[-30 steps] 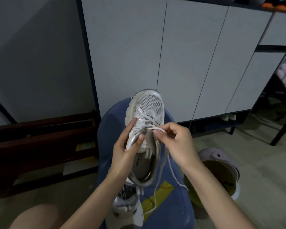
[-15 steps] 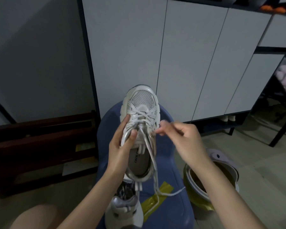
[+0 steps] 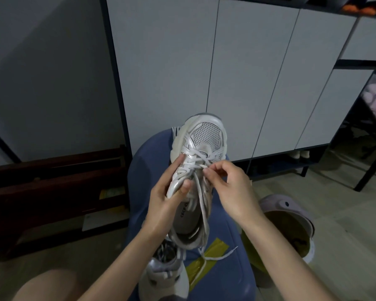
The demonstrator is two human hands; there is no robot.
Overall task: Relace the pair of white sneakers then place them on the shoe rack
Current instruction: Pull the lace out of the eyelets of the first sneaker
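Note:
A white sneaker [image 3: 202,140] with a mesh toe is held up over a blue seat [image 3: 143,170], toe pointing away from me. My left hand [image 3: 165,196] grips its left side, thumb on the collar. My right hand [image 3: 228,187] pinches the tip of the white lace [image 3: 201,203] at an eyelet on the sneaker's right side. Loose lace ends trail down onto the seat. The second white sneaker [image 3: 165,276] lies on the seat below, partly hidden by my left forearm.
White cabinet doors [image 3: 243,68] stand behind the seat, with a low open shelf [image 3: 300,157] under them holding pale shoes. A lilac clog [image 3: 287,216] lies on the floor to the right. Dark wooden boards [image 3: 52,181] lie at the left. Yellow tape [image 3: 206,259] marks the seat.
My right hand moved back in to the eyelets with the lace tip after pulling the lace out to the right. The sneaker shifted slightly in my left hand.

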